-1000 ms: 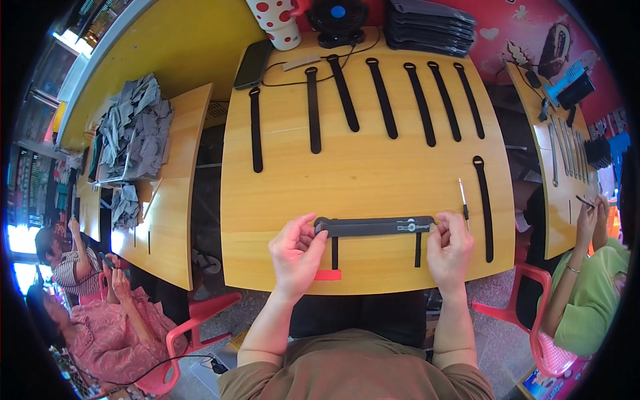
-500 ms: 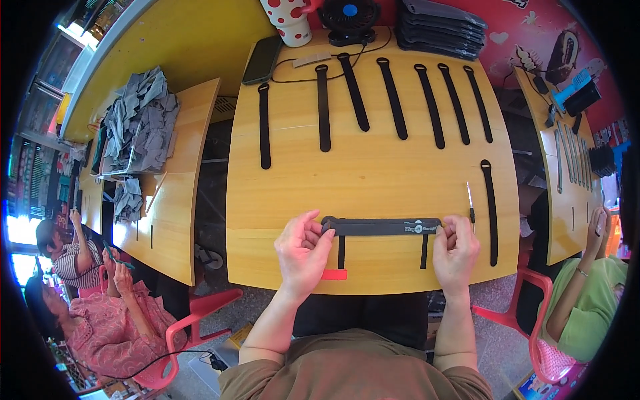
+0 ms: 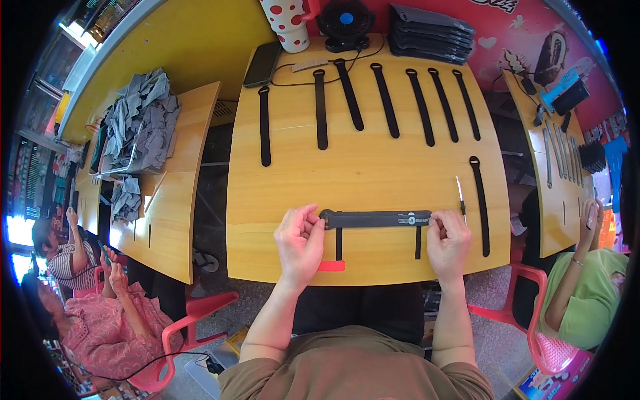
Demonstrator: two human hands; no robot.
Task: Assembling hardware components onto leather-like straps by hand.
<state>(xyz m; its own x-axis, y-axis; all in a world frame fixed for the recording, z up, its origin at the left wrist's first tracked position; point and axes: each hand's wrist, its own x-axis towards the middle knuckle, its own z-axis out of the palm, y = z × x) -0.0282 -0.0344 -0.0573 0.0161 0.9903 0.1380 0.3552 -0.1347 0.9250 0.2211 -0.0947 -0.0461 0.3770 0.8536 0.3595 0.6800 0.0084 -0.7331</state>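
A flat black strap (image 3: 375,219) with a small round emblem near its right end lies crosswise on the yellow wooden table (image 3: 373,167), close to the front edge. My left hand (image 3: 300,244) pinches its left looped end. My right hand (image 3: 448,241) pinches its right end. Two short black marks sit on the table under the strap, and a red tag (image 3: 331,266) lies at the table's front edge by my left hand. A thin white-handled tool (image 3: 461,197) lies just beyond my right hand.
Several black straps (image 3: 385,100) lie in a row across the far half, one more strap (image 3: 480,203) at the right. A dotted cup (image 3: 289,21), small fan (image 3: 345,21), phone (image 3: 261,64) and stacked grey pouches (image 3: 430,32) line the back. Grey fabric pile (image 3: 139,123) left; other people sit on both sides.
Both hands keep hold of the strap's ends in the same place; the view has shifted slightly, nothing else visibly moved.
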